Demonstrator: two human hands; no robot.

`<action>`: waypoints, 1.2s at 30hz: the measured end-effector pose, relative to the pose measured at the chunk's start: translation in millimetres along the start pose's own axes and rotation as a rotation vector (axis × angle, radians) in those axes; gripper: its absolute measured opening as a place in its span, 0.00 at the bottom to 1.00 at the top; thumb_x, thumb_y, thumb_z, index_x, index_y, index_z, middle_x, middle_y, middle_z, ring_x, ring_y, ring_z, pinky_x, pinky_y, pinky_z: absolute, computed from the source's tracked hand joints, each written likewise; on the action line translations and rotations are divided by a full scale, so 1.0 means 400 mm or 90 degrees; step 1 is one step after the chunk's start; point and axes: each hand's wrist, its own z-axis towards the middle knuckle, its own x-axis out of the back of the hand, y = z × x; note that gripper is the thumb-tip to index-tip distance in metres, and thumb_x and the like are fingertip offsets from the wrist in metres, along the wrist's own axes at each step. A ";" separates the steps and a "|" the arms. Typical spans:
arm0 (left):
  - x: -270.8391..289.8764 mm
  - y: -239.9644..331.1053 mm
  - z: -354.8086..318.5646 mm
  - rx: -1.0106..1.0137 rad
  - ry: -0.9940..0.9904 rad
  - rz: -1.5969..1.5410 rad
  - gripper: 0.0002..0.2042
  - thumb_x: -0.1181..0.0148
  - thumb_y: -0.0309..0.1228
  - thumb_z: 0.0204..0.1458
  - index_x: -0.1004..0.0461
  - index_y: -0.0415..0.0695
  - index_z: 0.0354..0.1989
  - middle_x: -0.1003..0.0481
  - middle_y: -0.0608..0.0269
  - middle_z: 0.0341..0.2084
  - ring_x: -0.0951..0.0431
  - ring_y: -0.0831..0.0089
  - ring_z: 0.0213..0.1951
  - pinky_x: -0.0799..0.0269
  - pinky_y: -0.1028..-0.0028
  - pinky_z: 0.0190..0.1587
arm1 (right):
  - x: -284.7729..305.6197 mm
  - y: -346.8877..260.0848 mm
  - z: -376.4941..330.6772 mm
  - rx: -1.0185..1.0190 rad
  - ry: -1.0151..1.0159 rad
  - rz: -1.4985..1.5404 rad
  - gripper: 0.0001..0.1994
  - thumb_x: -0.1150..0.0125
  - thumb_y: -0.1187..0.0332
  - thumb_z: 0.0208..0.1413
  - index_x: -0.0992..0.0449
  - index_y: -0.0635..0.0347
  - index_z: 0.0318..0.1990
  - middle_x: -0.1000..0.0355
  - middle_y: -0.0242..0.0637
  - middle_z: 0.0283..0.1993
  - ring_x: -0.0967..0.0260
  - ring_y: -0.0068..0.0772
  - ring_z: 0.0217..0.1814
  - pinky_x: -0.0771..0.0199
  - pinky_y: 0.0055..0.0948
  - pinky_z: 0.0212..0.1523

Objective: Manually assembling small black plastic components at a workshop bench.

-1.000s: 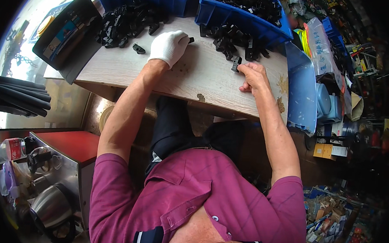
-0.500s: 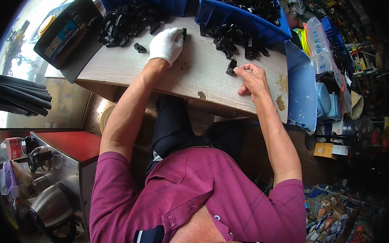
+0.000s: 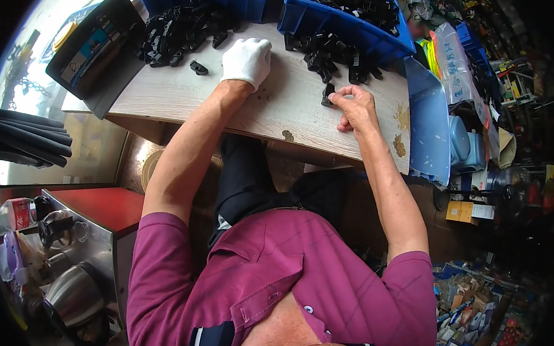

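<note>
My left hand (image 3: 247, 60), in a white knit glove, is curled closed over the table near its far middle. Anything inside its fingers is hidden by the glove. My bare right hand (image 3: 357, 108) pinches a small black plastic part (image 3: 327, 95) between thumb and fingertips, held near the tabletop. Beyond the right hand lies a heap of similar black parts (image 3: 325, 54). Another pile of black parts (image 3: 177, 34) spreads to the left of the glove. One loose black piece (image 3: 199, 68) rests by itself between that pile and my left hand.
Two blue crates (image 3: 356, 27) filled with black parts stand at the wooden table's (image 3: 274, 119) far edge. A dark tablet-like screen (image 3: 94, 51) leans at the left. Against the right edge is a blue plastic panel (image 3: 429, 128). A metal kettle (image 3: 76, 294) sits low at left.
My gloved left hand has shifted slightly right and turned; the black piece that showed beside its fingers is out of sight. My right hand moved a little left and the part it pinches now stands more upright.
</note>
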 end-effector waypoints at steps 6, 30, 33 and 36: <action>0.048 0.016 -0.065 -0.189 -0.008 0.017 0.14 0.46 0.25 0.57 0.23 0.49 0.50 0.19 0.56 0.37 0.21 0.50 0.38 0.22 0.59 0.43 | -0.004 0.003 -0.011 -0.007 -0.029 -0.017 0.12 0.30 0.64 0.54 0.24 0.59 0.40 0.30 0.30 0.20 0.39 0.18 0.10 0.32 0.25 0.10; 0.059 0.183 -0.143 0.036 0.031 -0.486 0.13 0.41 0.30 0.56 0.21 0.46 0.50 0.19 0.49 0.41 0.19 0.49 0.44 0.22 0.60 0.46 | -0.061 -0.021 -0.064 0.001 -0.092 0.051 0.14 0.32 0.68 0.55 0.23 0.64 0.46 0.29 0.32 0.21 0.38 0.21 0.11 0.29 0.28 0.12; 0.088 0.188 -0.145 -0.025 -0.043 -0.438 0.13 0.40 0.29 0.56 0.21 0.44 0.50 0.19 0.51 0.41 0.18 0.51 0.43 0.22 0.63 0.46 | -0.061 -0.021 -0.046 0.017 -0.050 0.032 0.21 0.31 0.72 0.52 0.26 0.61 0.54 0.29 0.31 0.22 0.37 0.20 0.12 0.30 0.27 0.12; 0.087 0.190 -0.141 -0.085 -0.082 -0.334 0.13 0.41 0.30 0.57 0.21 0.46 0.50 0.19 0.53 0.42 0.19 0.52 0.44 0.23 0.62 0.47 | -0.066 -0.022 -0.026 0.031 -0.079 -0.001 0.22 0.36 0.75 0.52 0.25 0.55 0.57 0.32 0.30 0.24 0.37 0.19 0.14 0.32 0.26 0.11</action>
